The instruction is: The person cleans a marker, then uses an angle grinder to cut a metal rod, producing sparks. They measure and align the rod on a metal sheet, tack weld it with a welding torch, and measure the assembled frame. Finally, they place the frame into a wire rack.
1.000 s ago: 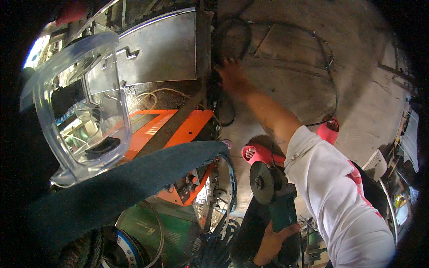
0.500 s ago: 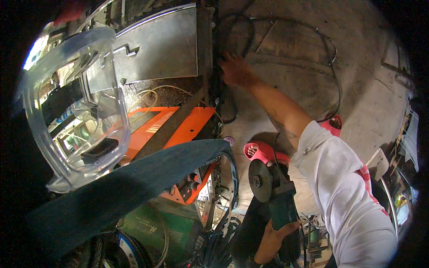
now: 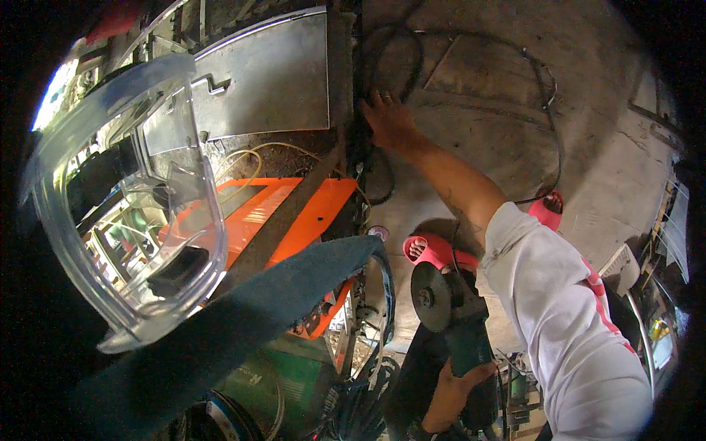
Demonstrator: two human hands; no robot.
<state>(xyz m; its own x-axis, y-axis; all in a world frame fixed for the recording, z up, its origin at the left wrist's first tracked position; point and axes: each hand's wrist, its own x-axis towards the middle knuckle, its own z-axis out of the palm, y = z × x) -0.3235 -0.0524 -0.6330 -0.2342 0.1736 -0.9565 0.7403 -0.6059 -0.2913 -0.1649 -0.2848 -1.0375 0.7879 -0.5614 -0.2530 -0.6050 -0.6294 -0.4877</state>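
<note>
So the grinder sits low and a bit right of centre in my head view, its disc at the top end and the body running down to the grip. My left hand comes up from below with the wrist bent, wrapped around the lower part of the body. Thumb lies across the near side, pointing right; the other fingers are mostly out of sight behind, but it's clearly a closed grip on the tool.

My right arm is stretched way out, white sleeve slanting up and left from the lower right, forearm bare. The right hand is palm down by the dark bench edge, fingers reaching forward and looking slightly spread. The tips go into shadow, so I honestly can't tell if they're pinching anything or just touching.

Right beside that hand a black cable loops up and swings right across the floor. Pink slippers are just above the grinder. Over left there's a metal panel, an orange machine below it, a dark strap, a clear plastic frame and a green box.
</note>
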